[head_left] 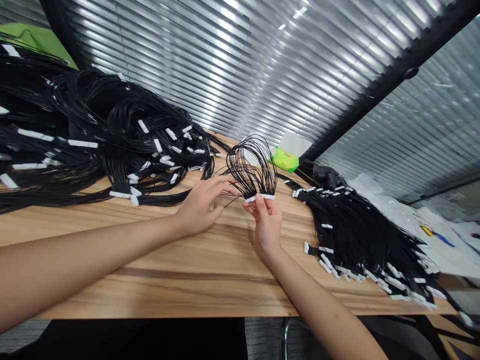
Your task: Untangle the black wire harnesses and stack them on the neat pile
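Note:
My right hand (267, 223) is held above the wooden table (157, 270) and pinches the white connector (260, 197) of a looped black wire harness (250, 167), which fans upward in thin arcs. My left hand (202, 204) reaches in from the left, its fingers closed on strands of the same loop near its base. A big tangled heap of black harnesses with white connectors (93, 135) lies to the left of my hands. Another pile of straightened black harnesses (360, 235) lies to the right.
A green packet (285, 160) with a white card sits at the back by the window blinds. White sheets and plastic (423, 225) lie at the far right, beyond the table. The table's front edge runs under my forearms. Something green (33, 40) shows at the top left.

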{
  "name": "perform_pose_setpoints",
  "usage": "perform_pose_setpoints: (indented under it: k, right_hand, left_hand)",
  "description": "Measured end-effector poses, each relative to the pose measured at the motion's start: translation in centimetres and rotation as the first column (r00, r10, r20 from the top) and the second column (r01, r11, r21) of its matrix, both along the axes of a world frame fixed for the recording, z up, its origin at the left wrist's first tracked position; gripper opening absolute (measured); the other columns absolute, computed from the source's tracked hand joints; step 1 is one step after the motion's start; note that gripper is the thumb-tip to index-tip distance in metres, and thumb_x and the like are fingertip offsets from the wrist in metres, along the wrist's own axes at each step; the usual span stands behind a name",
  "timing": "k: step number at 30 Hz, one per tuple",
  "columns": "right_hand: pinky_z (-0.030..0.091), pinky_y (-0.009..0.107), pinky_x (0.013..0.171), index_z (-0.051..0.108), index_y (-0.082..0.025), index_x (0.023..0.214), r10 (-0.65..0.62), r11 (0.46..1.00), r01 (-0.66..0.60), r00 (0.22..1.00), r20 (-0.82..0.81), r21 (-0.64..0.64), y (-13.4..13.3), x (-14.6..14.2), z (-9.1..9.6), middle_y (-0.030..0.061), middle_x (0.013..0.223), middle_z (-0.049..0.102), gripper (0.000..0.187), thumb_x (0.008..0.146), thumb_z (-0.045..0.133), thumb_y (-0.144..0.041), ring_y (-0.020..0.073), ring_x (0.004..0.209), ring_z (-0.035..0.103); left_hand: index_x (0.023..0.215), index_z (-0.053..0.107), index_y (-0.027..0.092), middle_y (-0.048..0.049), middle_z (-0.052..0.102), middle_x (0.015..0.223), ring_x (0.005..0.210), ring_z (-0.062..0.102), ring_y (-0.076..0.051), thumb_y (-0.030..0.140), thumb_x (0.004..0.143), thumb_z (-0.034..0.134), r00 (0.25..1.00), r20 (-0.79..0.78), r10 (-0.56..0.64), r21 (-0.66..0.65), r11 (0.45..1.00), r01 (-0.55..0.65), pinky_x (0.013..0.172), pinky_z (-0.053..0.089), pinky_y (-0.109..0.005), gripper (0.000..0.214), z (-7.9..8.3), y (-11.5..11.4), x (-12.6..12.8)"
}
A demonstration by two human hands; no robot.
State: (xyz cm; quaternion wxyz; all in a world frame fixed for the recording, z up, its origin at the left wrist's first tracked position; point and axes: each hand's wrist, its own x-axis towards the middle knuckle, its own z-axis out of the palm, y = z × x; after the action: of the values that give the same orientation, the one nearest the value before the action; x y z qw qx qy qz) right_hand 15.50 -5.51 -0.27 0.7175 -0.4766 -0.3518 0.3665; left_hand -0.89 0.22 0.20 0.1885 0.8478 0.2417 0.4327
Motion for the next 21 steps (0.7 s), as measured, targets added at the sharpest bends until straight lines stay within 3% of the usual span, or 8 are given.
perform_pose_setpoints:
  k: [4, 10, 12, 14, 16, 21]
  right_hand:
    - [0.056, 0.03, 0.067, 0.067, -0.016, 0.073, 0.061, 0.998, -0.06, 0.997, 0.044, -0.025, -0.26, -0.41, -0.02, 0.0011, 0.063, 0.067, 0.024, 0.072, 0.07, -0.039, 0.0138, 0.06, 0.065]
    - [0.057, 0.031, 0.068, 0.067, -0.016, 0.073, 0.118, 0.991, -0.114, 0.991, 0.069, -0.068, -0.55, -0.7, 0.09, 0.001, 0.063, 0.068, 0.025, 0.071, 0.07, -0.041, 0.015, 0.061, 0.066]
    - [0.057, 0.031, 0.068, 0.067, -0.016, 0.071, 0.144, 0.987, -0.138, 0.987, 0.072, -0.082, -0.62, -0.81, 0.15, 0.0008, 0.062, 0.067, 0.025, 0.071, 0.071, -0.041, 0.0146, 0.06, 0.065]
    - [0.056, 0.03, 0.067, 0.066, -0.016, 0.07, 0.168, 0.983, -0.165, 0.985, 0.037, -0.08, -0.68, -0.91, 0.11, 0.0003, 0.063, 0.067, 0.025, 0.071, 0.071, -0.041, 0.0141, 0.059, 0.065]
    - [0.056, 0.028, 0.066, 0.066, -0.017, 0.071, 0.178, 0.982, -0.181, 0.983, -0.051, -0.058, -0.67, -0.95, -0.02, -0.0009, 0.063, 0.066, 0.023, 0.071, 0.072, -0.039, 0.0128, 0.059, 0.064]
    - [0.054, 0.024, 0.065, 0.065, -0.018, 0.072, 0.135, 0.987, -0.151, 0.96, -0.244, -0.049, -0.4, -0.77, -0.33, -0.0028, 0.062, 0.065, 0.021, 0.068, 0.076, -0.036, 0.0104, 0.058, 0.063]
  left_hand:
    - [0.095, 0.063, 0.021, -0.0034, 0.066, 0.101, 0.098, 0.058, -0.019, 0.009, 0.081, 0.043, 0.986, 0.164, 0.04, -0.166, 0.986, -0.012, 0.091, 0.041, -0.033, 0.027, 0.15, 0.42, -0.06]
    - [0.084, 0.065, 0.021, -0.0015, 0.067, 0.091, 0.094, 0.057, -0.018, 0.021, 0.085, 0.05, 0.93, 0.319, 0.182, -0.272, 0.958, -0.094, 0.091, 0.041, -0.033, 0.015, 0.16, 0.71, -0.19]
    - [0.087, 0.057, 0.022, 0.0001, 0.066, 0.083, 0.084, 0.059, -0.016, 0.027, 0.082, 0.057, 0.873, 0.434, 0.222, -0.386, 0.921, -0.043, 0.083, 0.044, -0.031, 0.007, 0.06, 0.88, 0.02]
    - [0.091, 0.045, 0.023, 0.0034, 0.064, 0.075, 0.07, 0.059, -0.012, 0.029, 0.078, 0.063, 0.8, 0.555, 0.228, -0.492, 0.865, 0.094, 0.073, 0.046, -0.027, 0.023, 0.0, 1.0, 0.3]
    - [0.09, 0.037, 0.024, 0.0061, 0.062, 0.069, 0.064, 0.058, -0.01, 0.028, 0.077, 0.065, 0.755, 0.625, 0.197, -0.517, 0.83, 0.211, 0.069, 0.046, -0.025, 0.032, -0.01, 0.99, 0.52]
    - [0.078, 0.037, 0.021, 0.0004, 0.064, 0.085, 0.085, 0.063, -0.013, 0.028, 0.08, 0.063, 0.79, 0.607, 0.088, -0.455, 0.853, 0.255, 0.084, 0.046, -0.028, 0.027, -0.25, 0.87, 0.52]
